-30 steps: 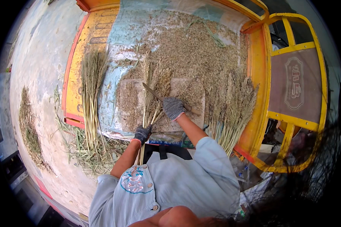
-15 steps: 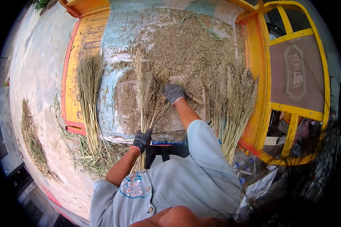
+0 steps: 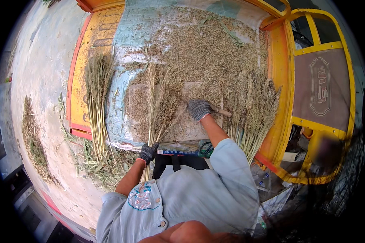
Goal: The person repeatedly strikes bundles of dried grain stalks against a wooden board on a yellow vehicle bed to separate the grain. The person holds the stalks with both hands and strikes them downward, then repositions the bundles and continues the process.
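My left hand (image 3: 148, 153), in a dark knit glove, is closed round the lower stalks of a seed-head bundle (image 3: 151, 117) that looks like broomcorn. The bundle lies pointing away from me, its heads spread over a pale board (image 3: 213, 97) strewn with seeds. To the right of those heads, my right hand (image 3: 199, 110), in a grey striped glove, grips a wooden-handled tool (image 3: 223, 112). Its handle sticks out on the right side of the fist. The tool's working end cannot be made out. A gap separates this hand from the bundle.
Loose seeds (image 3: 198, 44) cover much of the sheet. One stalk bundle (image 3: 96, 101) lies left, another pile (image 3: 251, 109) right. Yellow metal sides (image 3: 280, 81) flank the work area. Dark loop handles, like scissors (image 3: 207, 148), lie at the near edge. Leaf litter (image 3: 101, 166) covers the ground.
My right hand has moved right and toward me with the tool, away from the seed heads. My left hand keeps its hold on the stalks. The view has shifted slightly.
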`<state>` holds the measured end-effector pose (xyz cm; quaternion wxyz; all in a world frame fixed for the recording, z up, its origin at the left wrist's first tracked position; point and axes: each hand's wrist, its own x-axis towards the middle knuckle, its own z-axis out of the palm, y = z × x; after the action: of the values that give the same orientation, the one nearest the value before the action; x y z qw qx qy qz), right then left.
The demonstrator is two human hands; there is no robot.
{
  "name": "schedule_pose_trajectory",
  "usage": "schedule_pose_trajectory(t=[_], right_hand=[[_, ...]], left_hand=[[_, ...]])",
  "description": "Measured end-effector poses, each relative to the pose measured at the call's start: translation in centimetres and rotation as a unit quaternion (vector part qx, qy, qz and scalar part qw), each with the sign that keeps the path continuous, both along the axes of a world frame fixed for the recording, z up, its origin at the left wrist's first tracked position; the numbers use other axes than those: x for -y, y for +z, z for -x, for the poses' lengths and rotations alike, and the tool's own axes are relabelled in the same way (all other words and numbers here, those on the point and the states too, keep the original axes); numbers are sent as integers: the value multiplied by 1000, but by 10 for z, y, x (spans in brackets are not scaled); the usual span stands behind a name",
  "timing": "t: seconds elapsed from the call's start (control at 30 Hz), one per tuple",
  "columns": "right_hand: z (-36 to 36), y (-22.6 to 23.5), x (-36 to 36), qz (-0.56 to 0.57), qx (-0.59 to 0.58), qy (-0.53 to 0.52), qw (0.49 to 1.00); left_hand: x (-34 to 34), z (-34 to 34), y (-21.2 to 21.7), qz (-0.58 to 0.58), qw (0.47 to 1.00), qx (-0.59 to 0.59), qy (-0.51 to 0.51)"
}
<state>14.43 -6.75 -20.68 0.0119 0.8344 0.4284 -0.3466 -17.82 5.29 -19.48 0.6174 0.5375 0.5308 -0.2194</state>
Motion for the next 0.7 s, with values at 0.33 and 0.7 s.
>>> schedule_pose_trajectory(t=[0.33, 0.7], right_hand=[[6, 2, -3, 10, -10, 109, 994], [44, 17, -2, -62, 17, 122, 990]], left_hand=[[-2, 18, 15, -53, 996, -31, -59], [-6, 11, 15, -65, 994, -59, -63]])
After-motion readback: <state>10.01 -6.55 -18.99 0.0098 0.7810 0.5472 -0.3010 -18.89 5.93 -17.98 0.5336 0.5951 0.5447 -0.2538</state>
